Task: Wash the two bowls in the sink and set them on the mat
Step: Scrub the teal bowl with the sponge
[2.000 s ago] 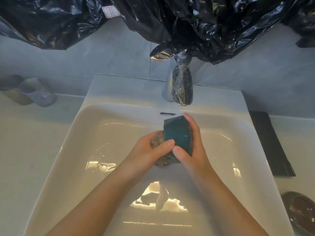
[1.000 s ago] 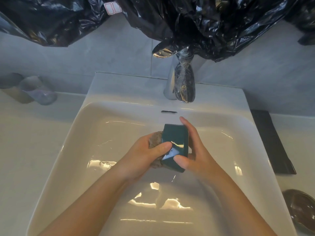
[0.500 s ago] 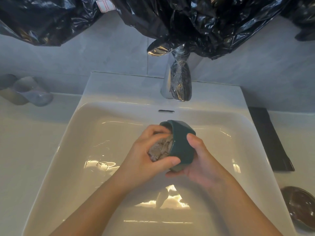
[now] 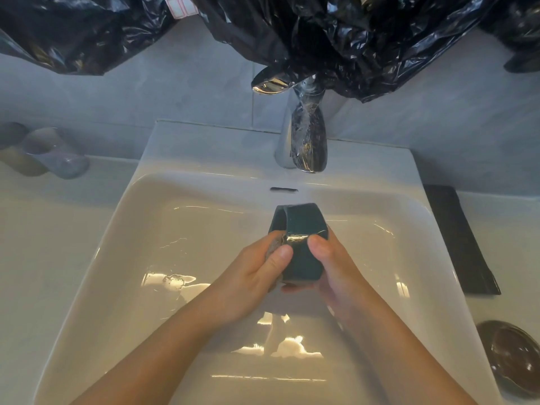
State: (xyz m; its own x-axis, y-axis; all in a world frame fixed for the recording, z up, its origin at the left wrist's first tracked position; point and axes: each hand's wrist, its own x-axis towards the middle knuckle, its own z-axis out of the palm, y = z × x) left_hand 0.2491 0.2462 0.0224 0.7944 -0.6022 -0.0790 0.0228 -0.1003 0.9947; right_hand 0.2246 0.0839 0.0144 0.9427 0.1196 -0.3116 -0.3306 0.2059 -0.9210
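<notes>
A dark green bowl (image 4: 301,249) is held in the air over the middle of the white sink (image 4: 204,147), just in front of the chrome tap (image 4: 306,141) and a little nearer than it. The bowl is turned on its side, with its opening facing left. The right hand (image 4: 336,276) grips it from the right and from below: its thumb lies on the near upper wall of the bowl, and its fingers are curled under the bowl, mostly hidden. The left hand (image 4: 257,276) is close against the left side of the bowl; its fingers are curled around a grey-brown scrubbing pad (image 4: 274,247), which is pressed at the rim, and its thumb touches the outer wall of the bowl, near the right thumb. Both forearms come in from the near edge. On the bench to the right of the sink lies a dark mat (image 4: 458,244), and nearer than it sits a brown bowl (image 4: 511,358), well apart from the hands. On the far left of the bench stand two pale cups (image 4: 55,153). Black plastic sheeting (image 4: 350,39) hangs on the wall above the tap.
</notes>
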